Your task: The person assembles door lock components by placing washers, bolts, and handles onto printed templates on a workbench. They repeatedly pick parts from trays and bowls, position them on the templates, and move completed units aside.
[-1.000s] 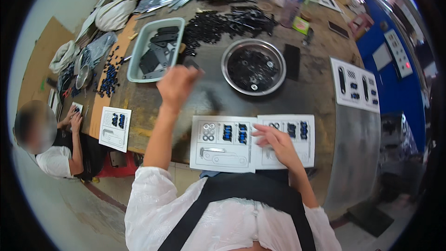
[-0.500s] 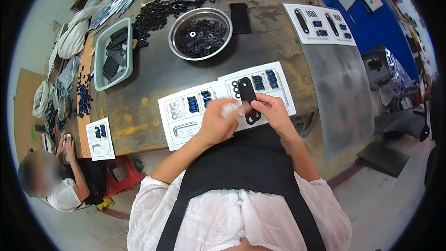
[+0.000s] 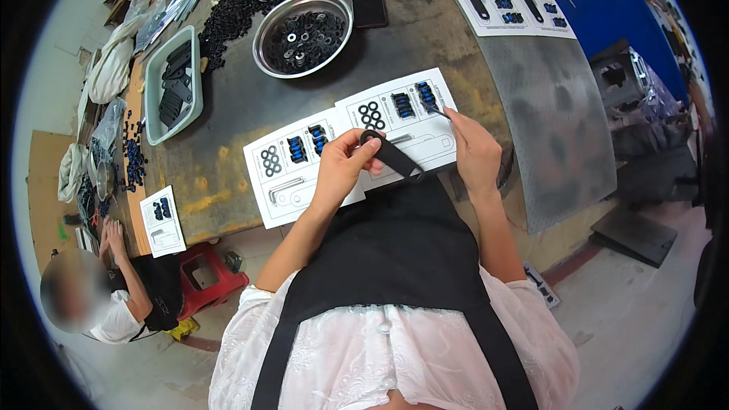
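Observation:
My left hand (image 3: 345, 167) pinches one end of a flat black elongated plate (image 3: 395, 157) with rounded ends, thumb on top. The plate slants down to the right over two white printed sheets (image 3: 334, 205) at the table's front edge. My right hand (image 3: 478, 153) is off to the right of the plate, at the right sheet's edge. Its fingertips are closed at a thin dark piece whose kind I cannot make out. The sheets bear pictures of black rings, blue-and-black bolts, hex keys and a plate outline.
A steel bowl (image 3: 266, 57) of black washers stands ahead, beside a dark phone (image 3: 369, 4). To its left are a pale green bin (image 3: 196, 99) of black plates and a heap of black parts (image 3: 228, 23). More printed sheets (image 3: 509, 23) lie far right. A co-worker sits at left.
The plate has swung from nearly upright to slanting, and my left hand now holds it. My right hand has let go of it and moved right and away. The view has shifted slightly.

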`<state>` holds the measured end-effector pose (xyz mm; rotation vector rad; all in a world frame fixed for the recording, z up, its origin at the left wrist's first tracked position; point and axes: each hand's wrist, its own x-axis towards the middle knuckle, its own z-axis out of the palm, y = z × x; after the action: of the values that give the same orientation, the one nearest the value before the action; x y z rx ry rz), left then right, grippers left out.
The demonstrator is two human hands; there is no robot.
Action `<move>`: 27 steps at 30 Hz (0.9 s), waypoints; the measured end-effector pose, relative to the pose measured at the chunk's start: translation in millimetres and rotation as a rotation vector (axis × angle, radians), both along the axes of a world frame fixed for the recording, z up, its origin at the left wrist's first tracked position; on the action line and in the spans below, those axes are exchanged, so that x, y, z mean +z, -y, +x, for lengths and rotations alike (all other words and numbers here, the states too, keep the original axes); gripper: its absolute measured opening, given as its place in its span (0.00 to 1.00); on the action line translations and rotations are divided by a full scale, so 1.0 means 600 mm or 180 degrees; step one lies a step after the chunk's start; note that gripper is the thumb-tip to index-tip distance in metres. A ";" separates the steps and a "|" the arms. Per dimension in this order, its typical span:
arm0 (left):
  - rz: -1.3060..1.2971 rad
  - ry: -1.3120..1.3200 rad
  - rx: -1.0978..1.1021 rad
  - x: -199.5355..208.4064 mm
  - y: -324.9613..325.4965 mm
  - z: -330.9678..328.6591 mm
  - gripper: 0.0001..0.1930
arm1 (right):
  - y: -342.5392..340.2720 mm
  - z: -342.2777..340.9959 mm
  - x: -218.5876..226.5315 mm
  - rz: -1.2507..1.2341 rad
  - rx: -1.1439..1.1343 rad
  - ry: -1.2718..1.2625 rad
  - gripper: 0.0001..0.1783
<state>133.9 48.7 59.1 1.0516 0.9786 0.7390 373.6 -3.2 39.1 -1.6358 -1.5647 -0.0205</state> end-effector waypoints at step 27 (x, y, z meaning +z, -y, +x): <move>0.3178 -0.2887 -0.0563 -0.072 0.064 0.043 0.09 | 0.016 0.059 -0.050 -0.0848 0.1486 0.0052 0.25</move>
<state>159.6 10.5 15.9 2.4498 1.2522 0.5855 408.9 -12.7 8.8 -1.4247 -1.9933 0.4391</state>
